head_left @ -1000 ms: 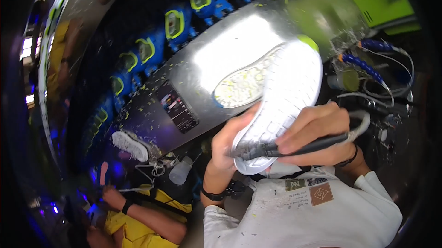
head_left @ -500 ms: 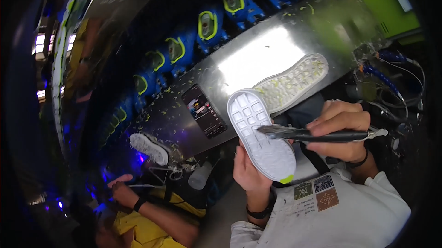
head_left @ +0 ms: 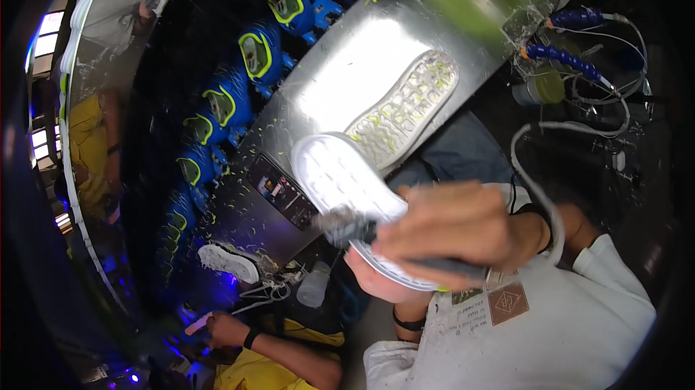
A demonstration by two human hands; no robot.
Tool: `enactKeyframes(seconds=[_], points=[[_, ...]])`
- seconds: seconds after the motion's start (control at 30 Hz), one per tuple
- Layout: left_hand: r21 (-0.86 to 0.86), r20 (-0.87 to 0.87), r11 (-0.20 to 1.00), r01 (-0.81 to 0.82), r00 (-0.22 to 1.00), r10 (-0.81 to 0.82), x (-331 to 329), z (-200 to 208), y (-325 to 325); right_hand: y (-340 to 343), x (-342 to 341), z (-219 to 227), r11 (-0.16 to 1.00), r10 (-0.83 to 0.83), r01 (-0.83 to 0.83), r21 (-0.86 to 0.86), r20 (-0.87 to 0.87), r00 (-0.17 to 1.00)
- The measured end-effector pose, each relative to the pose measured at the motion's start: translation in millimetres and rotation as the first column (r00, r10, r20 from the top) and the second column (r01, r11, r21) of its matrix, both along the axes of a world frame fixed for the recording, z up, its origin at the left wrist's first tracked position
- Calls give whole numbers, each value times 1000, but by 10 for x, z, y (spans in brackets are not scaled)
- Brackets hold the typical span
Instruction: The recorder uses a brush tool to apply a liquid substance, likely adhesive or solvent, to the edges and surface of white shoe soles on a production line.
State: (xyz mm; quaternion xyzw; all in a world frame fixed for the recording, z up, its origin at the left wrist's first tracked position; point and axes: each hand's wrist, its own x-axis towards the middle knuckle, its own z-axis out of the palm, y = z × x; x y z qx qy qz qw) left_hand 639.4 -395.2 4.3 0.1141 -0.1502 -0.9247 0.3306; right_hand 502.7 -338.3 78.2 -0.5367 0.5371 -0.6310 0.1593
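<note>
A white shoe sole point(head_left: 337, 173), tread side up, rests tilted in my left hand point(head_left: 380, 280), whose fingers wrap its underside and near edge. My right hand point(head_left: 456, 227) is closed around a black-handled brush-like tool point(head_left: 351, 227). Its grey tip is blurred and lies across the sole's left edge; whether it touches cannot be seen. My right hand covers much of the sole's near end. Just beyond lies a second, cream-coloured sole point(head_left: 405, 107) on the metal table point(head_left: 478, 57), tread up and strewn with yellow-green scraps.
A lit phone point(head_left: 281, 191) lies on the table. Blue shoes with yellow-green collars point(head_left: 259, 57) line the far side. Another white sole point(head_left: 228, 263) and a translucent cup point(head_left: 313, 285) are at left, near a co-worker's hand point(head_left: 228, 330). Blue segmented hoses point(head_left: 565, 57) stand at right.
The tool and my right hand have swept left and nearer across the sole. My left hand and the sole sit lower and further left. The whole view has turned and shifted.
</note>
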Motion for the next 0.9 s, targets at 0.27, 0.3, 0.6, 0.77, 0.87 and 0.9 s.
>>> enactKeyframes(seconds=[0.27, 0.3, 0.6, 0.77, 0.87, 0.9], points=[[83, 24, 987, -139, 990, 137, -342, 431, -146, 245, -128, 17, 965, 221, -249, 86, 250, 943], [96, -90, 991, 94, 992, -86, -269, 294, -268, 369, -115, 62, 928, 324, -359, 102, 258, 910], [335, -147, 921, 197, 977, -155, -219, 776, -378, 206, -606, 386, 764, 645, -644, 36, -17, 764], [-92, 122, 965, 247, 964, -235, -148, 862, -418, 273, -318, 508, 910, 336, -313, 273, -38, 941], [-99, 66, 972, 212, 976, -206, -186, 832, -485, 235, 45, 451, 925, 321, -346, 155, 165, 933], [-80, 15, 980, 180, 984, -180, -207, 831, -502, 140, -3, 441, 907, 377, -404, 119, 199, 904]])
